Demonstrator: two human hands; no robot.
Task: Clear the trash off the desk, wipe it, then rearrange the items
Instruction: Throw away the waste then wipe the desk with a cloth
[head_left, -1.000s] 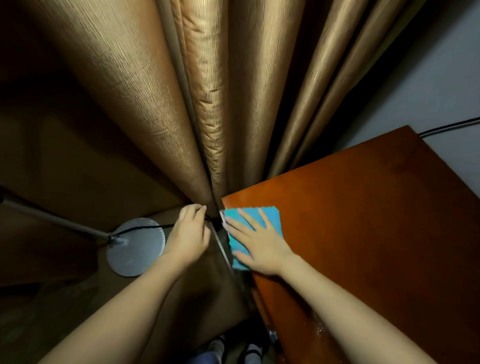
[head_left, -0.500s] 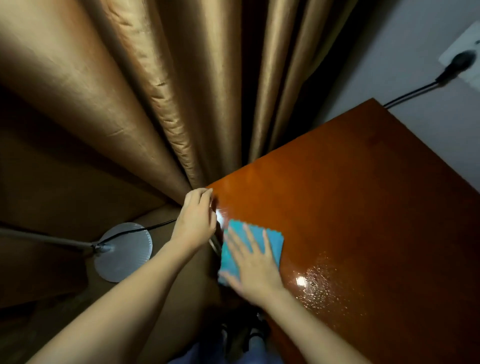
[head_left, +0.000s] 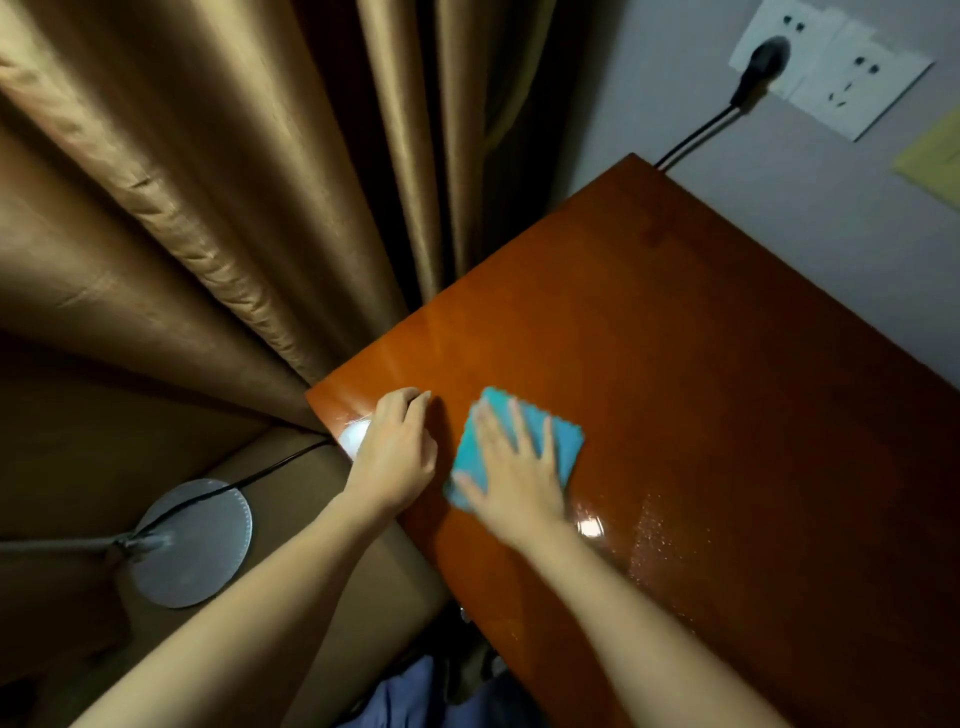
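We've got a glossy reddish-brown wooden desk (head_left: 701, 364) here, and a blue cloth (head_left: 561, 441) lies flat on it near the left corner. Our right hand (head_left: 511, 483) presses flat on the cloth, our left hand (head_left: 395, 452) rests at the desk's left edge beside it. Wet droplets (head_left: 660, 540) glisten along the near edge.

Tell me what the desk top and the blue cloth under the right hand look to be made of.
Desk: looks like wood or wood veneer with a glossy reddish-brown varnish; it mirrors light spots and shows wet droplets near the front edge. Solid or laminate cannot be told.
Blue cloth: seems a soft, thin fabric, possibly microfibre, matte, with a zigzag-cut edge; it lies flat under the right hand.
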